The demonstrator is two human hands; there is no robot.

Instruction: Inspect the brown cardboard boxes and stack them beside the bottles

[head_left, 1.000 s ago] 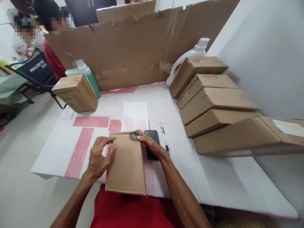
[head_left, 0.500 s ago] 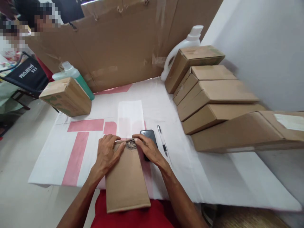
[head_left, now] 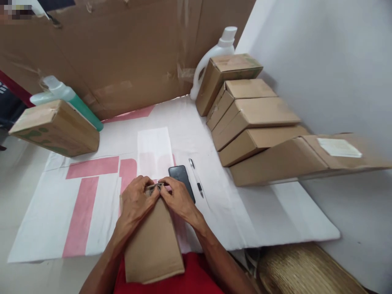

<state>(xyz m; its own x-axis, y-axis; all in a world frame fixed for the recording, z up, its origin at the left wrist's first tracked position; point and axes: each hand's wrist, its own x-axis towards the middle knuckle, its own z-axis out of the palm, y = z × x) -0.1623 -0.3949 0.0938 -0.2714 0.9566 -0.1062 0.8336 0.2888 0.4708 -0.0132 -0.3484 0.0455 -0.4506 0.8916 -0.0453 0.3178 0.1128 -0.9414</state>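
A long brown cardboard piece [head_left: 154, 241] rests against the table's front edge, its near end over the red clothing. My left hand [head_left: 139, 200] is closed at its far left corner, thumb on top and fingers curled over the edge. Opposite it, my right hand [head_left: 179, 200] pinches the same far edge, the two thumbs almost touching. Between the fingertips shows a small dark tangled patch [head_left: 159, 185], mostly covered; whether it is drawn or a loose strand I cannot tell. A black phone [head_left: 183, 181] lies just beyond my right hand.
A pen [head_left: 196, 178] and white paper [head_left: 154, 149] lie on the white-and-pink cloth [head_left: 45, 220]. Several cardboard boxes [head_left: 263, 112] line the right side by a white jug [head_left: 226, 41]. At left, another box [head_left: 61, 128] stands before a green-liquid bottle [head_left: 81, 106]. A woven basket [head_left: 294, 265] sits below.
The view has swung right, so things appear further left. My fingers have drawn closer together over the dark patch at the cardboard's far edge, covering more of it.
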